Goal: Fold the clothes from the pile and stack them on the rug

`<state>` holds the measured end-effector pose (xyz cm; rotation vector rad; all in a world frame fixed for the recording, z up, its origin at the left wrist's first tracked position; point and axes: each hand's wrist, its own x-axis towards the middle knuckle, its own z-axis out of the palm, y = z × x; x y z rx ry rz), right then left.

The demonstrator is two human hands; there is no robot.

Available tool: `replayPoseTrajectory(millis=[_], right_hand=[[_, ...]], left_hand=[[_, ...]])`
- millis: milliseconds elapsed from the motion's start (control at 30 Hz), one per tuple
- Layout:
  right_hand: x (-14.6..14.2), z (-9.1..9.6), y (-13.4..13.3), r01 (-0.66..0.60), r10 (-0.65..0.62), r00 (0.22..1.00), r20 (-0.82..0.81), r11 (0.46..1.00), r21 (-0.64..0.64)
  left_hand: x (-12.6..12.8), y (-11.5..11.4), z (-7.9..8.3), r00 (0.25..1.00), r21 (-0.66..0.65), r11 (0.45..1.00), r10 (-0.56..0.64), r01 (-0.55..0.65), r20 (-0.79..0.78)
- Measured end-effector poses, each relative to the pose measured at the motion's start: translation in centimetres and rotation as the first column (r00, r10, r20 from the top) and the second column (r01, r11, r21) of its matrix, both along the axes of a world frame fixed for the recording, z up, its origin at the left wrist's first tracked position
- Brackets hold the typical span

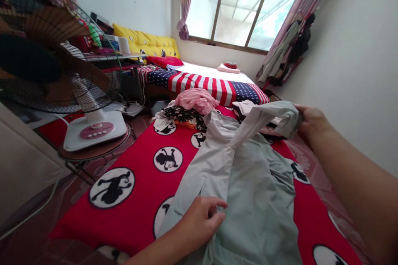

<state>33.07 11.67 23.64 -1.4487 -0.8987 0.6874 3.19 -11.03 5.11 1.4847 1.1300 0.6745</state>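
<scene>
A light grey-green jacket (255, 190) lies spread over the red bedding, its front facing up. My right hand (311, 120) is closed on a raised part of it at the upper right, lifting the cloth in a band above the rest; the fingertips are partly hidden behind the fabric. Low on the jacket's front edge rests my left hand (207, 217), its fingers curled and thumb close to the forefinger, gripping the cloth there. Beyond the collar sits a heap of clothes with a pink garment (195, 100) and a black floral garment (183, 114).
Dark and white folded clothes (244, 107) lie behind the jacket. A fan (96, 128) stands on a round stool at left. Farther back are a bed with a flag-patterned cover (205, 83), a yellow cushion (149, 43) and clothes hanging (289, 49) by the window.
</scene>
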Motion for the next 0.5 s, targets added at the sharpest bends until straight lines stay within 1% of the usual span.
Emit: replayPoseTrajectory(millis=[67,133,167,233,267,300,333,367,400,433,467,500], right_hand=[[1.1,-1.6,-0.7,-0.069,0.070,0.998,0.000,0.991,-0.116],[2.4,-3.4,-1.8,-0.102,0.117,0.992,0.055,0.967,-0.233],[3.1,-4.3,-2.3,-0.111,0.147,0.984,0.098,0.947,-0.302],[4.2,-6.0,-3.4,-0.124,0.235,0.951,0.201,0.885,-0.449],[4.5,-6.7,-3.9,-0.123,0.290,0.922,0.257,0.849,-0.513],[4.6,-7.3,-4.1,-0.115,0.342,0.884,0.318,0.819,-0.561],[4.4,-7.8,-4.2,-0.096,0.382,0.840,0.385,0.803,-0.588],[4.0,-8.1,-4.0,-0.071,0.405,0.791,0.459,0.805,-0.589],[3.1,-8.3,-3.7,-0.050,0.413,0.739,0.532,0.821,-0.568],[2.0,-8.5,-3.1,-0.040,0.409,0.688,0.600,0.846,-0.531],[0.6,-8.7,-2.4,-0.049,0.402,0.640,0.655,0.872,-0.488],[-0.9,-8.8,-1.5,-0.073,0.398,0.597,0.696,0.891,-0.448]], left_hand=[[0.6,-0.3,-1.5,0.999,0.008,1.000,-0.025,0.026,-0.036],[0.6,-0.6,-2.4,0.992,-0.040,0.992,-0.125,0.123,-0.037],[0.3,-0.6,-2.5,0.979,-0.081,0.976,-0.204,0.201,-0.025],[-0.3,0.0,-2.0,0.929,-0.167,0.915,-0.368,0.367,0.024],[-0.6,0.6,-1.5,0.910,-0.191,0.890,-0.412,0.413,0.050],[-0.9,1.5,-1.0,0.912,-0.188,0.893,-0.406,0.410,0.059],[-1.3,2.6,-0.5,0.936,-0.147,0.925,-0.350,0.352,0.040],[-1.6,3.8,-0.1,0.971,-0.062,0.969,-0.239,0.238,-0.004],[-1.9,5.1,0.1,0.995,0.063,0.994,-0.087,0.091,-0.058],[-2.3,6.5,0.0,0.991,0.208,0.976,0.081,-0.059,-0.102],[-2.7,7.8,-0.4,0.964,0.342,0.923,0.233,-0.179,-0.125],[-3.1,8.9,-0.9,0.929,0.434,0.862,0.346,-0.262,-0.127]])
